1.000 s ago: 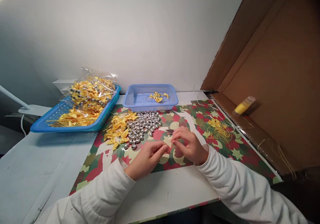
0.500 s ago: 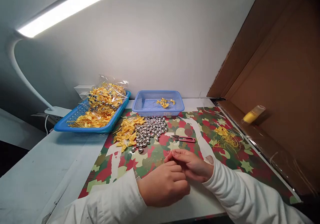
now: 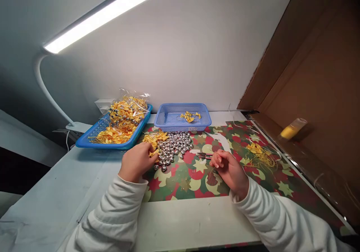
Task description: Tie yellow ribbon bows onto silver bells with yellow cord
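Note:
My left hand (image 3: 137,162) reaches over the pile of yellow ribbon bows (image 3: 155,138), fingers curled down at its near edge. Its fingertips are partly hidden, and I cannot make out what they hold. Beside them lies a heap of small silver bells (image 3: 176,146). On the right, my right hand (image 3: 229,169) is raised above the patterned sheet with thumb and fingers pinched together. A fine thread seems to run at its fingertips, barely visible. Just behind that hand are the thread snips (image 3: 204,155), their handles partly covered.
A blue basket (image 3: 81,143) with bagged bows and bells stands at the left, under a lamp (image 3: 112,17). Farther back is a smaller blue basket (image 3: 182,128) with a few bows. Yellow cords (image 3: 263,158) lie at the right, near a yellow-filled tube (image 3: 293,128) and cardboard wall (image 3: 317,64).
My hands were together at the front middle and have parted. My left hand moved left and forward to the bows; my right hand shifted right. The view has turned slightly left.

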{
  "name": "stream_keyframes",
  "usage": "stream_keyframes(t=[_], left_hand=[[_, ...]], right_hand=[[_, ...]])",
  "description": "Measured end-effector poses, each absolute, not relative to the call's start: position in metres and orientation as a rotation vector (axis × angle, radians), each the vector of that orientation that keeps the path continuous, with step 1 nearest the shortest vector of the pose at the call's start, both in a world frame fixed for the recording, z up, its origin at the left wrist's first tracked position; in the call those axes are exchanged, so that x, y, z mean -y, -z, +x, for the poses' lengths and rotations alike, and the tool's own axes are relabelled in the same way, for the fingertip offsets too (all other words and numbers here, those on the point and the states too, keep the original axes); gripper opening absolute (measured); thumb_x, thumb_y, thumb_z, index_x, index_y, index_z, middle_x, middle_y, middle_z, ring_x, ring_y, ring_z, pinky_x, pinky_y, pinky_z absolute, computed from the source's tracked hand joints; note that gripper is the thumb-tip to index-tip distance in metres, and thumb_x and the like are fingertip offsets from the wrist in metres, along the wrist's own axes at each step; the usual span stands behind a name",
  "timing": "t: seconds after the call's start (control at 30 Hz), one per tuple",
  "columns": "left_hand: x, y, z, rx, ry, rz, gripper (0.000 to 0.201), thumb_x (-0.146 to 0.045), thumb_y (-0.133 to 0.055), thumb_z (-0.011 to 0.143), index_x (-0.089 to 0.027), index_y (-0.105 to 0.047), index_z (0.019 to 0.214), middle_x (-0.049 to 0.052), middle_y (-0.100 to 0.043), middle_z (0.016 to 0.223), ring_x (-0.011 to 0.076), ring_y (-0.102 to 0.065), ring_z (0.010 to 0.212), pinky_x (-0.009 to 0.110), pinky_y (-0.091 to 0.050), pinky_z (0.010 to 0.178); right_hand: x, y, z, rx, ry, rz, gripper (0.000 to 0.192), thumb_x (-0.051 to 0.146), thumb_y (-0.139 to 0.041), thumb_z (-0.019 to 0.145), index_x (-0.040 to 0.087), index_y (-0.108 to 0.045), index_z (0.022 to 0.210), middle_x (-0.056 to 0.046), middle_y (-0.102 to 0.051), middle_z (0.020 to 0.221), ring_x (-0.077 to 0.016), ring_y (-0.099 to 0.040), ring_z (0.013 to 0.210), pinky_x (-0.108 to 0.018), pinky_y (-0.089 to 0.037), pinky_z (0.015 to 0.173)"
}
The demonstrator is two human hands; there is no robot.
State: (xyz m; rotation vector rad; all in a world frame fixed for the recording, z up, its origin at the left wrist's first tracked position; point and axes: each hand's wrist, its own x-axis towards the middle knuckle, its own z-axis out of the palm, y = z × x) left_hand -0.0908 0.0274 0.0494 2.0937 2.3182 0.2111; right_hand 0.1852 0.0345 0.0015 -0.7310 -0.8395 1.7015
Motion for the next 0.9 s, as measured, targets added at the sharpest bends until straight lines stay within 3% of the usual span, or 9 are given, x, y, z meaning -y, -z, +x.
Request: stream_keyframes(t=[0.13, 0.27, 0.5, 0.57, 0.67, 0.8, 0.9], left_hand=[[-0.028, -0.046, -0.102, -2.379, -0.026, 1.829, 0.025, -0.044, -0.058, 0.069, -0.020, -0.061, 0.067, 0.007, -0.070, 0.079, 0.0241, -0.063, 0.075, 0.026, -0.031, 0.051], [-0.027, -0.041, -0.098, -2.312, -0.112, 1.848, 0.018, -0.038, -0.060, 0.068, -0.020, -0.060, 0.064, 0.005, -0.069, 0.075, 0.0213, -0.061, 0.069, 0.025, -0.029, 0.050], [-0.025, -0.048, -0.093, -2.017, -0.979, 1.705, 0.027, -0.044, -0.067, 0.067, -0.018, -0.061, 0.069, -0.004, -0.047, 0.052, 0.0119, -0.044, 0.051, 0.023, -0.030, 0.050], [-0.023, -0.048, -0.084, -1.739, -1.212, 1.502, 0.031, -0.044, -0.073, 0.063, -0.017, -0.060, 0.071, -0.004, -0.050, 0.057, 0.0106, -0.046, 0.054, 0.022, -0.034, 0.051], [-0.019, -0.042, -0.065, -1.345, -1.215, 1.273, 0.032, -0.042, -0.075, 0.063, -0.016, -0.059, 0.073, -0.001, -0.059, 0.069, 0.0093, -0.049, 0.055, 0.021, -0.039, 0.050], [-0.012, -0.029, -0.042, -1.124, -1.079, 1.169, 0.030, -0.037, -0.075, 0.067, -0.019, -0.065, 0.088, -0.005, -0.052, 0.059, 0.0068, -0.042, 0.048, 0.019, -0.033, 0.044], [-0.008, -0.022, -0.034, -1.035, -1.180, 1.300, 0.014, -0.028, -0.078, 0.063, -0.017, -0.071, 0.069, -0.001, -0.055, 0.068, 0.0095, -0.050, 0.062, 0.021, -0.041, 0.055]], right_hand=[[-0.035, 0.004, 0.186, 0.913, -1.661, -0.748, 0.025, 0.033, -0.063, 0.074, 0.018, -0.061, 0.055, 0.003, -0.050, 0.050, -0.0100, -0.049, 0.054, -0.025, -0.045, 0.062], [-0.034, 0.009, 0.186, 0.906, -1.642, -0.831, 0.017, 0.035, -0.073, 0.066, 0.018, -0.071, 0.069, 0.000, -0.064, 0.060, -0.0116, -0.058, 0.064, -0.025, -0.049, 0.068], [-0.032, 0.000, 0.182, 0.973, -1.655, -0.890, 0.020, 0.036, -0.077, 0.062, 0.017, -0.069, 0.065, 0.000, -0.062, 0.059, -0.0108, -0.057, 0.059, -0.024, -0.047, 0.061], [-0.030, -0.002, 0.180, 1.017, -1.641, -0.854, 0.021, 0.035, -0.074, 0.064, 0.017, -0.064, 0.059, 0.001, -0.059, 0.056, -0.0094, -0.053, 0.056, -0.022, -0.044, 0.057], [-0.028, -0.002, 0.178, 1.129, -1.647, -0.817, 0.026, 0.036, -0.070, 0.068, 0.016, -0.059, 0.055, 0.002, -0.055, 0.054, -0.0086, -0.049, 0.052, -0.021, -0.040, 0.052], [-0.024, 0.001, 0.177, 1.294, -1.676, -0.755, 0.029, 0.040, -0.066, 0.075, 0.015, -0.063, 0.060, 0.000, -0.056, 0.056, -0.0092, -0.049, 0.051, -0.021, -0.039, 0.047], [-0.021, 0.002, 0.177, 1.317, -1.683, -0.714, 0.029, 0.042, -0.065, 0.077, 0.015, -0.068, 0.068, -0.001, -0.058, 0.057, -0.0099, -0.051, 0.052, -0.021, -0.039, 0.047]])
